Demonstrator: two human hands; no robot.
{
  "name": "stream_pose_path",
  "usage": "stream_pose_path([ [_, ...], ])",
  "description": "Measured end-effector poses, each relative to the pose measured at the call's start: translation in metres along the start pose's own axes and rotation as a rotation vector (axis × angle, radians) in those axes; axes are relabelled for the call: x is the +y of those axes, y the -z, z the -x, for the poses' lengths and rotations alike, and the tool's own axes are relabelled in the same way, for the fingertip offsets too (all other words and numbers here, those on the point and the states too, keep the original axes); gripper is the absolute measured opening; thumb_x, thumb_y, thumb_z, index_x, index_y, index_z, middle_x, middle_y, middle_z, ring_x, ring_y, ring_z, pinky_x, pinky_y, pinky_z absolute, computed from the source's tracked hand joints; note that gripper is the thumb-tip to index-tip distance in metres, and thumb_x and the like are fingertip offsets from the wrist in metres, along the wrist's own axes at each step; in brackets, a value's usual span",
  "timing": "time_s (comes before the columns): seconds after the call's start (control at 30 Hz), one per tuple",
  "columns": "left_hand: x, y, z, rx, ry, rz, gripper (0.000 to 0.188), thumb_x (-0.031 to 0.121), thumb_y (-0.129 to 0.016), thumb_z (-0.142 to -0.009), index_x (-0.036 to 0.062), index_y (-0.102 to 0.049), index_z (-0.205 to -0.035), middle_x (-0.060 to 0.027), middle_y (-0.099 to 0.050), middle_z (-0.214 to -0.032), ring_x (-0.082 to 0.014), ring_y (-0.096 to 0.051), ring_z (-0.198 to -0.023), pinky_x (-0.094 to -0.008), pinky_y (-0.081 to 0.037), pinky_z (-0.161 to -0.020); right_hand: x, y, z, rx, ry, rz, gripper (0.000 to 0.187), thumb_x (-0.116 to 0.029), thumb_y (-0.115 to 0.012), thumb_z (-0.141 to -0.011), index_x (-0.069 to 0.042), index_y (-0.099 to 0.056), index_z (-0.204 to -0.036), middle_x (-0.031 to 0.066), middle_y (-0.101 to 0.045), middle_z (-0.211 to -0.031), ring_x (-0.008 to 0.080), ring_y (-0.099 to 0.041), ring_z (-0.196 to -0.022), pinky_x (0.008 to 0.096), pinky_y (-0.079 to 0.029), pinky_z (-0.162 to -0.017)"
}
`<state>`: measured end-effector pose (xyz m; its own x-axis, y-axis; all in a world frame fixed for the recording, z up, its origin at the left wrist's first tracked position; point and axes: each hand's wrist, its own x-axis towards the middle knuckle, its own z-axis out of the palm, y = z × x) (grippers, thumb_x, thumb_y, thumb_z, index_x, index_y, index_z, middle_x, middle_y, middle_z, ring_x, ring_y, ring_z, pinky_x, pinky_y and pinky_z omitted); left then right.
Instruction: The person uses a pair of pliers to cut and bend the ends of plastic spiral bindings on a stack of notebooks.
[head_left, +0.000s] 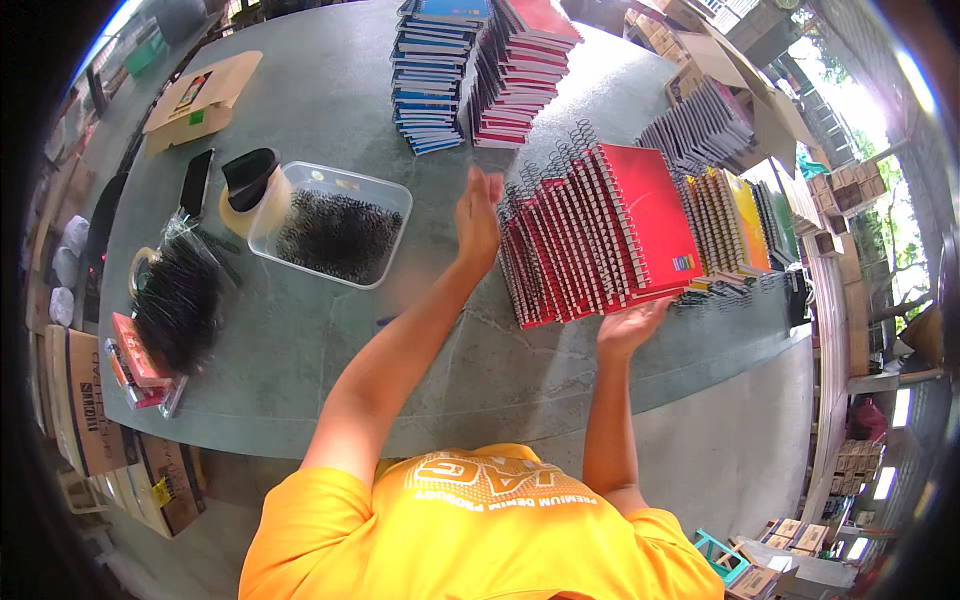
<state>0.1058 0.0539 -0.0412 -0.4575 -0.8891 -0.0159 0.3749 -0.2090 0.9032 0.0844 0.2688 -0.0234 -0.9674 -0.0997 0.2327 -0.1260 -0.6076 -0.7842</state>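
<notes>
Apparently, with neither grip clamped on anything, your left hand (478, 222) stands just beside the coiled red notebooks (605, 235) on the tabletop (540, 380), and your right hand (632, 327) supports their near edge, probably so they stay even.

Daylight (868, 140) and green foliage (905, 250) show at right; cardboard boxes (857, 188) stand stacked beyond the grey-green bench (530, 390).
</notes>
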Motion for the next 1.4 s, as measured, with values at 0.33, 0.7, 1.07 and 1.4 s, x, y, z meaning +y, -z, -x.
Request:
stream_pose_path([
  [0.33,-0.036,0.001,0.01,-0.053,-0.011,-0.4,0.056,0.042,-0.037,-0.094,-0.0052,-0.056,-0.071,-0.0169,-0.051,-0.082,-0.0266,-0.047,-0.085,-0.0375,-0.035,-0.076,0.076,0.021,0.01,0.073,-0.077,-0.266,0.048,-0.029,-0.042,-0.094,-0.004,-0.03,-0.133,0.015,-0.042,-0.128,0.0238,-0.046,-0.113,0.0407,-0.042,-0.096],
  [0.7,-0.028,-0.009,0.047,0.153,-0.2,-0.468,0.044,0.034,-0.038,-0.094,-0.0023,-0.062,-0.097,-0.0173,-0.051,-0.103,-0.0325,-0.044,-0.102,-0.0402,-0.032,-0.092,0.061,0.004,0.016,0.286,-0.044,0.078,0.051,-0.039,-0.037,-0.093,-0.003,-0.038,-0.129,0.0125,-0.044,-0.128,0.0259,-0.052,-0.107,0.0396,-0.048,-0.09],
  [1.07,-0.022,-0.016,0.013,-0.111,0.125,-0.06,0.063,0.053,-0.026,-0.094,-0.0033,-0.051,-0.08,-0.0141,-0.049,-0.075,-0.0199,-0.044,-0.076,-0.0354,-0.037,-0.073,0.031,0.042,-0.044,-0.31,-0.586,-0.128,0.055,-0.045,-0.041,-0.09,-0.005,-0.043,-0.128,0.0098,-0.048,-0.128,0.0256,-0.048,-0.115,0.0433,-0.041,-0.096],
  [1.4,-0.033,-0.012,0.005,0.001,0.109,-0.129,0.063,0.052,-0.022,-0.094,-0.0024,-0.052,-0.091,-0.017,-0.049,-0.088,-0.0262,-0.044,-0.084,-0.0393,-0.035,-0.078,0.014,0.039,-0.043,-0.418,-0.436,0.347,0.054,-0.043,-0.036,-0.093,-0.008,-0.035,-0.134,0.0086,-0.043,-0.134,0.0258,-0.044,-0.119,0.0435,-0.035,-0.102],
])
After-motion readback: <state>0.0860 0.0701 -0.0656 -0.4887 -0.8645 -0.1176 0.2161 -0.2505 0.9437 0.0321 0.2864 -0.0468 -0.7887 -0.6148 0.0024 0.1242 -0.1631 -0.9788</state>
